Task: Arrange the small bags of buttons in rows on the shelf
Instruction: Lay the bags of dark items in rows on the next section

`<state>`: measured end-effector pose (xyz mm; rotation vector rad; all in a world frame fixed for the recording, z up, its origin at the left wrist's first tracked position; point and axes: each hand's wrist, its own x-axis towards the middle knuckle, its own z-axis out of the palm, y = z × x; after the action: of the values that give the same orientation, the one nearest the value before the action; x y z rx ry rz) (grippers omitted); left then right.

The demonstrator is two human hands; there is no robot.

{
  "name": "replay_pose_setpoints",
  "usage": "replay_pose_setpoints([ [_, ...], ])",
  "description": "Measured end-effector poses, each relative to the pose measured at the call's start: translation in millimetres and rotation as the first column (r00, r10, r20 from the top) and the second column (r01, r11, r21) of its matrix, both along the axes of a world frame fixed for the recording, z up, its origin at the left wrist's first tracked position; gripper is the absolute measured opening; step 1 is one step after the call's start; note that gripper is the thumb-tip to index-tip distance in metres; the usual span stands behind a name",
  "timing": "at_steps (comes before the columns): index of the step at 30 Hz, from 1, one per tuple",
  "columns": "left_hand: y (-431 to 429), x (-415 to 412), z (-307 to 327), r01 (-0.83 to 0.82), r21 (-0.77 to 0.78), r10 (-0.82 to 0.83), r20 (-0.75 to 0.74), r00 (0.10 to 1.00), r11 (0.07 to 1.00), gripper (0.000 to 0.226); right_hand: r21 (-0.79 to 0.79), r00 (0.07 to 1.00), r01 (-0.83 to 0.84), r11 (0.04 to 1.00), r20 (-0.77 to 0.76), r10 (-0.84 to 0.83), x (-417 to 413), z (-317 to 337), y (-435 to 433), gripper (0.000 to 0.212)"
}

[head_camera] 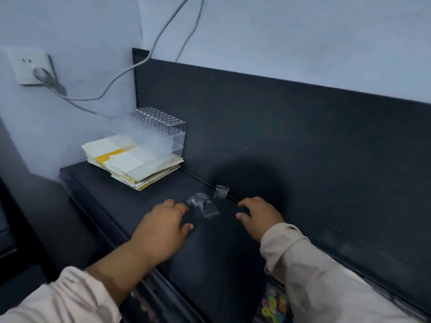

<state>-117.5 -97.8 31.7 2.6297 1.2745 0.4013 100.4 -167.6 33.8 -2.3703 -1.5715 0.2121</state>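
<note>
Near bag (204, 207): flat on the shelf (121, 201), between the hands.
Far bag (221, 191): just beyond, at the shelf's back edge.
Left hand (163, 226): fingers bent, tips at Near bag's left edge; grip unclear.
Right hand (260, 217): loosely curled, empty, right of both.

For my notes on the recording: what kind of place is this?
Probably a small shop or stockroom: a black display shelf, small clear bags on it, coloured buttons below.
</note>
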Motion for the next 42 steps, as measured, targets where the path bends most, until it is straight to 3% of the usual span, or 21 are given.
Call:
replay_pose_setpoints([
  [12,116,68,-47,0.145,-0.07,-0.145,-0.001,0.989,0.987,0.035,-0.018,0.973,0.21,0.978,-0.095,-0.211,19,-45,93,0.032],
  [17,138,94,-62,0.143,-0.096,-0.147,-0.035,0.989,0.985,0.051,-0.03,0.879,0.425,0.905,-0.224,-0.421,29,-49,136,0.032],
  [21,147,103,-76,0.176,-0.108,-0.185,-0.085,0.979,0.979,0.064,-0.107,0.825,0.499,0.86,-0.243,-0.51,29,-60,158,0.036],
  [25,161,103,-82,0.236,-0.131,-0.234,0.035,0.972,0.963,0.038,-0.111,0.818,0.518,0.848,-0.225,-0.529,22,-71,171,0.027],
  [30,174,97,-87,0.294,-0.138,-0.27,0.17,0.948,0.946,0.011,-0.043,0.773,0.565,0.824,-0.321,-0.547,19,-75,171,0.007],
  [34,180,98,-80,0.241,-0.287,-0.154,0.297,0.943,0.927,0.007,0.018,0.621,0.658,0.753,-0.578,-0.529,15,-71,156,0.025],
  [37,174,107,-68,0.234,-0.514,0.023,0.444,0.896,0.825,0.02,-0.008,0.418,0.756,0.654,-0.764,-0.492,12,-64,135,0.028],
  [40,156,116,-50,0.318,-0.737,0.22,0.531,0.819,0.596,0.022,-0.015,0.257,0.794,0.608,-0.897,-0.358,10,-49,111,0.032],
  [42,140,119,-37,0.349,-0.816,0.275,0.506,0.818,0.461,0.019,-0.006,0.215,0.786,0.618,-0.935,-0.283,8,-38,92,0.033],
])
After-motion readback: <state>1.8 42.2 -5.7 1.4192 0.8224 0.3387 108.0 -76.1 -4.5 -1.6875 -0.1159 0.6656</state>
